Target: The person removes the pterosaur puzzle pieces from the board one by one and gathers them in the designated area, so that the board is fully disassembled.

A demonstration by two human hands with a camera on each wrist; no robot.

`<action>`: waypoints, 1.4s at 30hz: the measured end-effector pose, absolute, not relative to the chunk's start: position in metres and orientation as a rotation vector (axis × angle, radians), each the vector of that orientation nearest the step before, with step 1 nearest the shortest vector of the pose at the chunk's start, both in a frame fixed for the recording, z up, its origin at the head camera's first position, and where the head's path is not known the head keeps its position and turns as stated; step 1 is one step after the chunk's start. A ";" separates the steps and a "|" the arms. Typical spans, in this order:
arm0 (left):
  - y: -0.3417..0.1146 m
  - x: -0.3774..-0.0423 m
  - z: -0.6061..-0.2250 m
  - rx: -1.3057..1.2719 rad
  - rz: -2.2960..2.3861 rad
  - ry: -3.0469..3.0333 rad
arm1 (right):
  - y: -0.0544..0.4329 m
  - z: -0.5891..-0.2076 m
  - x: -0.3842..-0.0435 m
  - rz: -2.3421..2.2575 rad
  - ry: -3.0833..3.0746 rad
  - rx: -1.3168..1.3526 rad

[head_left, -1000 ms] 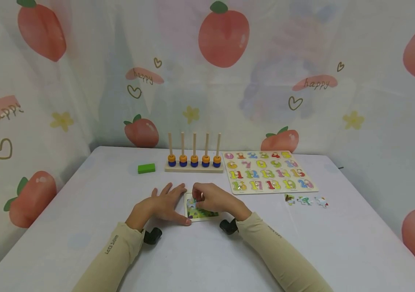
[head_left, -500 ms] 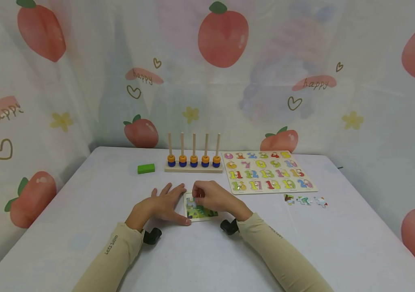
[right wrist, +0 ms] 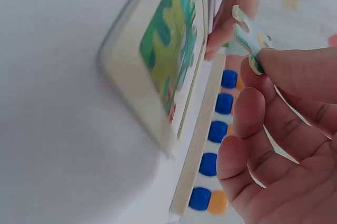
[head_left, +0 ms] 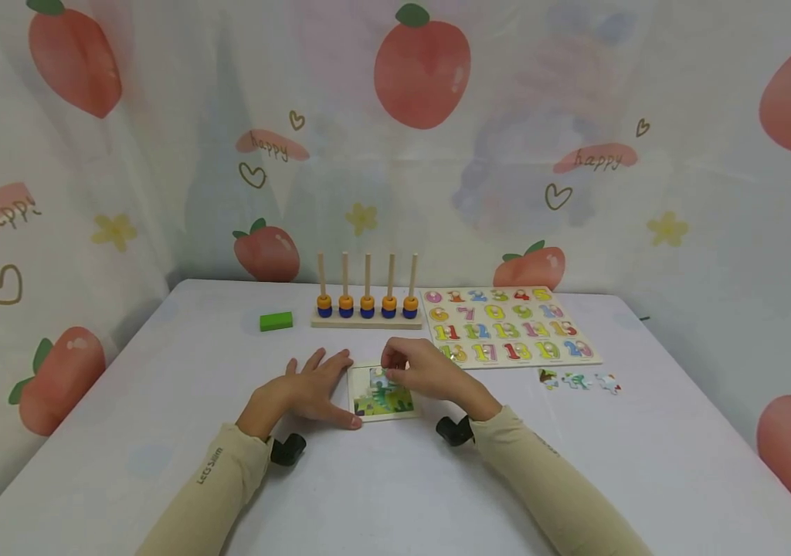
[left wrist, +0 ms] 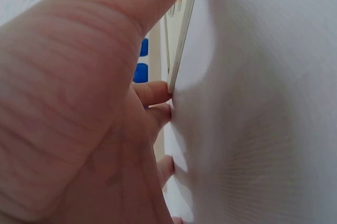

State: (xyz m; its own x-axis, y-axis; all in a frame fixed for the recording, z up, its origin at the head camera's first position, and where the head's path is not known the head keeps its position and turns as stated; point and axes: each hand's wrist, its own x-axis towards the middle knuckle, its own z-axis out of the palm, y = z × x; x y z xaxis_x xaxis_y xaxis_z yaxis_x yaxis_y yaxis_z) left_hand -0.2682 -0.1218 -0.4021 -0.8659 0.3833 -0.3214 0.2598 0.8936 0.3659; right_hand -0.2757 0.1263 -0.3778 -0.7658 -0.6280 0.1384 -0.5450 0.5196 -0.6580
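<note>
While your L hand [head_left: 305,395], fingers spread, touches the puzzle tray [right wrist: 122,56], your R hand [head_left: 430,372] pinches a jigsaw pc [right wrist: 256,36] (prob. light, stiff); best held by edges.

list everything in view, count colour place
table: 1, white, foreground
backdrop: 1, pale, behind
peg stand: 1, pale wood, rear
beads: 5 orange, 5 blue, on stand
block: 1, green, left of stand
number board: 1, cream, right of stand
loose pieces: 3, multicoloured, in front of board
puzzle tray: 1, cream, central
fitted pieces: uncountable, multicoloured, in tray
held piece: 1, multicoloured, clear of tray
sleeves: 2, beige, foreground
wrist cameras: 2, black, by sleeves
left hand: 1, at tray's left edge
right hand: 1, pinching held piece
</note>
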 end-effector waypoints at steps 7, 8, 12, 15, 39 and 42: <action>-0.123 -0.268 -0.401 0.487 0.427 2.684 | 0.143 -0.376 -0.273 -1.089 2.668 -0.956; -0.123 -0.269 -0.402 0.488 0.427 2.684 | 0.146 -0.375 -0.272 -1.084 2.676 -0.944; -0.123 -0.268 -0.403 0.489 0.437 2.684 | 0.157 -0.374 -0.269 -1.083 2.691 -0.910; -0.123 -0.266 -0.403 0.489 0.437 2.682 | 0.166 -0.375 -0.268 -1.075 2.709 -0.893; -0.121 -0.265 -0.397 0.500 0.432 2.674 | 0.246 -0.366 -0.254 -1.054 2.851 -0.723; -0.121 -0.265 -0.398 0.492 0.422 2.672 | 0.256 -0.364 -0.252 -1.045 2.868 -0.691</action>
